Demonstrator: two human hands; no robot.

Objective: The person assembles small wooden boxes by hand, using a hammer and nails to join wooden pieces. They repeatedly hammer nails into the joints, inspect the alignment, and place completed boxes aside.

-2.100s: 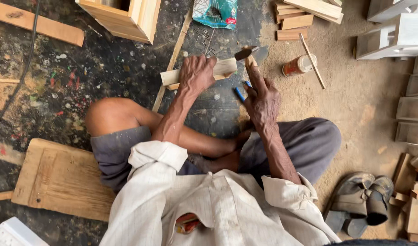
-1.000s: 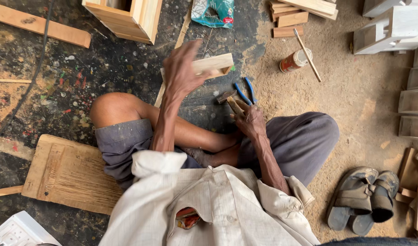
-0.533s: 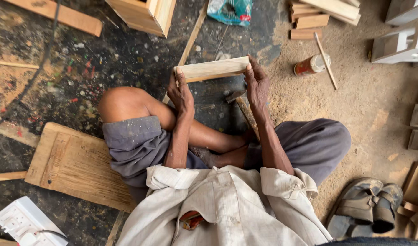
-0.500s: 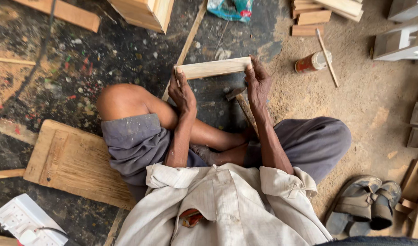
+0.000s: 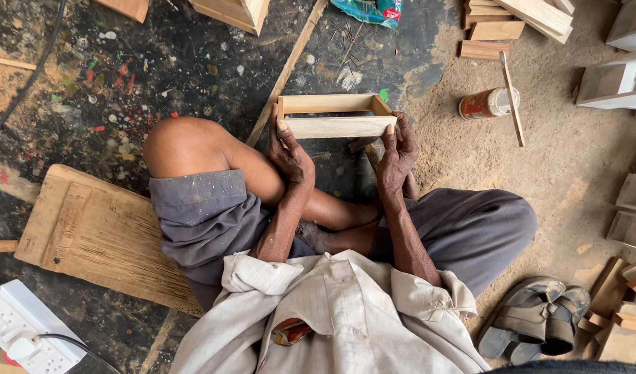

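frame: small open wooden frame (image 5: 335,115), pale wood, four slats, held off the floor in front of the crossed legs, near slat facing the camera
left hand (image 5: 289,147): clamped on the frame's left end, thumb up along the corner, fingers wrapped behind
right hand (image 5: 395,149): clamped on the frame's right end, fingertips (image 5: 389,129) pressed on the near slat's end
position: frame sits between both hands, level, long side running left-right, above the dark paint-spattered floor (image 5: 159,62)
under frame: a wooden handle-like piece on the floor just below the right hand, partly hidden, can't tell what it is
long strip: thin wooden batten (image 5: 288,68) lies diagonally on the floor, passing behind the frame's left corner
right of frame: red-and-white can (image 5: 486,104) on its side on the sawdust, thin stick (image 5: 511,97) just beside it
upper right: stack of short wood offcuts (image 5: 495,29)
top: wooden box (image 5: 231,10), cut off by the edge; crumpled teal bag (image 5: 368,10)
left: flat wooden board (image 5: 100,235) beside the bent knee
lower left: white power strip (image 5: 23,329) with a cable plugged in
lower right: pair of worn sandals (image 5: 533,325), more small wooden pieces at the edge
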